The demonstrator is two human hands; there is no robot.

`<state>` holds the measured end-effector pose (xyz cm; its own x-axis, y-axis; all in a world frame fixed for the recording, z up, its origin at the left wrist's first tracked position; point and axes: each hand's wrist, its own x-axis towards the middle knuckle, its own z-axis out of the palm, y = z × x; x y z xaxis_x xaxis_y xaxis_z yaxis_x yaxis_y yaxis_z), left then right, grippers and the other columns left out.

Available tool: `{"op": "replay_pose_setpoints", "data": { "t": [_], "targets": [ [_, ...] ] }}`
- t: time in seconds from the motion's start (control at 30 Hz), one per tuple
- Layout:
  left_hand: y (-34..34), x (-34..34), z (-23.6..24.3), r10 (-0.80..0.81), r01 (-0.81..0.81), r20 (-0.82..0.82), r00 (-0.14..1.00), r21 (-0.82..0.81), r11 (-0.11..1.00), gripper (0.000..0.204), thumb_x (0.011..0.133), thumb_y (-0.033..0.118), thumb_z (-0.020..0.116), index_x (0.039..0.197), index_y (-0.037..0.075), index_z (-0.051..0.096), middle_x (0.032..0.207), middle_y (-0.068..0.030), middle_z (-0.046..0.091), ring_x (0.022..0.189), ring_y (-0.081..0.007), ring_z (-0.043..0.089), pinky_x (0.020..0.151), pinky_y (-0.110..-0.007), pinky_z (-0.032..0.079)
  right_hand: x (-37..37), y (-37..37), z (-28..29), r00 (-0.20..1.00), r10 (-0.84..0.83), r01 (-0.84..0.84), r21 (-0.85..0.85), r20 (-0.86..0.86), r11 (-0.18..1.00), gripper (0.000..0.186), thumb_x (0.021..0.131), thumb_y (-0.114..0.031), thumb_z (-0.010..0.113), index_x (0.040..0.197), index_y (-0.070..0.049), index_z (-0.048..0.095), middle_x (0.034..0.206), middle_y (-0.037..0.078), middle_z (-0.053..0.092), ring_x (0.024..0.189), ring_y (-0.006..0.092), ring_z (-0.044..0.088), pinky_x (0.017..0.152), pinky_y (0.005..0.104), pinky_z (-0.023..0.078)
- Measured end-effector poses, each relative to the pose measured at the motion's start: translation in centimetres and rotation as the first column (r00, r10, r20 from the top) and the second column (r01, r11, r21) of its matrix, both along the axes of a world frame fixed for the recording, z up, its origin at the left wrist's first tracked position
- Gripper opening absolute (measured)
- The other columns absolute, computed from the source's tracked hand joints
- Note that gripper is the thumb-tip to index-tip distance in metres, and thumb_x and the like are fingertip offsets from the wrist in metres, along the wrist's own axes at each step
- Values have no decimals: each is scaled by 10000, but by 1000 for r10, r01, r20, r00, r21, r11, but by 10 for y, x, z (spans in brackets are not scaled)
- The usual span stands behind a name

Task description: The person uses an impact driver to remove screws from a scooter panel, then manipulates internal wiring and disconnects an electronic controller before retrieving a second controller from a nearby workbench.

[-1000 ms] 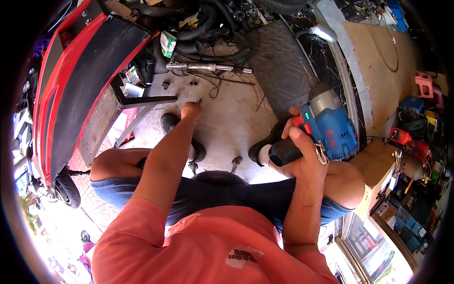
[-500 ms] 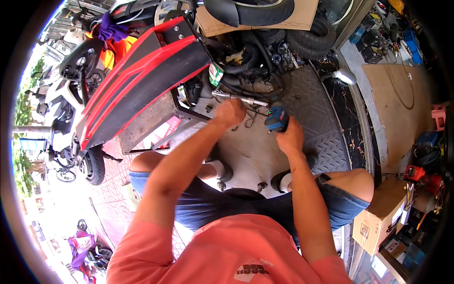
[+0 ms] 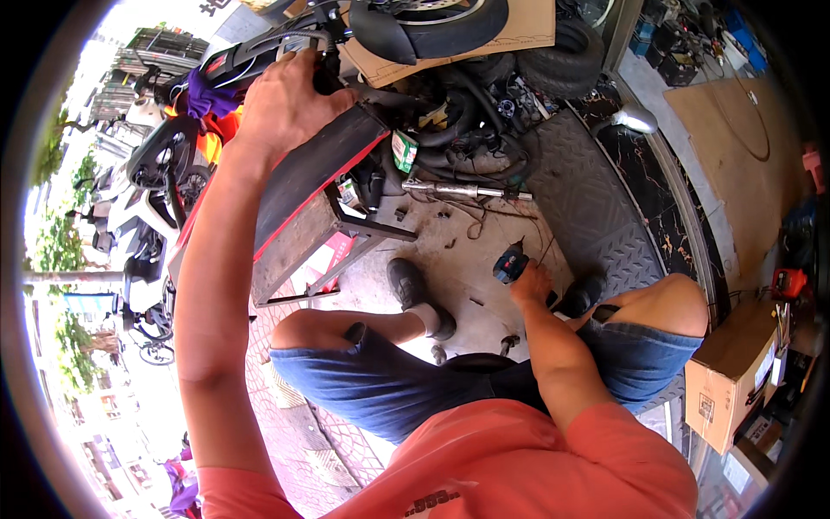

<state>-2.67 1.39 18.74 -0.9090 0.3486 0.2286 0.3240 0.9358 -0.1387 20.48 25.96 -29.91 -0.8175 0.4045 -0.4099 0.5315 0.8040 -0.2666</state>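
A long red-and-black vehicle body panel [image 3: 324,160] lies on a low metal-framed bench to my left. My left hand [image 3: 290,108] is at its far end, fingers bent over the edge and thumb on the right side; the fingertips are partly hidden. My right hand [image 3: 532,281] is wrapped round the grip of a blue-and-black cordless drill [image 3: 509,263]. The drill is held low over the floor in front of my right knee, its thin bit pointing away from me. A silver metal tube [image 3: 467,189] lies on the floor beyond it.
Black hoses and loose parts are heaped beyond the tube, beside a green-and-white box [image 3: 404,150]. A wheel [image 3: 432,30] rests on cardboard at the far side. Tires [image 3: 562,60] lie to its right. A cardboard box [image 3: 726,381] stands on my right; parked motorbikes are on the left.
My left hand has moved from above the metal tube, left and away, to the panel's far end. My right hand has drawn the drill back toward me.
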Motion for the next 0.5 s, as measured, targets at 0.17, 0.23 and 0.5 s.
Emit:
{"op": "replay_pose_setpoints", "data": {
  "t": [0.17,0.23,0.5],
  "targets": [
    [-7,-1,-3,-125,132,-71,990,108,985,662,813,479,805,1250,2,664,1150,-188,688,1131,-372,651,978,-456,521,-2,10,-14,997,-76,75,-62,-24,995,603,781,-245,807,1304,-84,552,1308,168,595,1287,362,534,1040,514,452],
    [-5,2,-5,-105,114,-63,992,162,980,662,808,484,809,1251,11,672,1148,-182,689,1129,-365,653,974,-455,521,-2,11,-5,996,-89,90,-65,13,994,591,806,-213,767,1331,-67,540,1307,184,582,1284,390,526,1053,523,454],
    [-1,2,-4,-102,112,-64,993,184,976,659,790,395,877,1250,-27,667,1136,-192,695,1113,-352,679,963,-425,538,-123,-56,33,755,-251,-6,-389,-606,921,278,838,-176,722,1081,-45,694,1035,158,700,1054,360,654,908,463,522]
  ]
}}
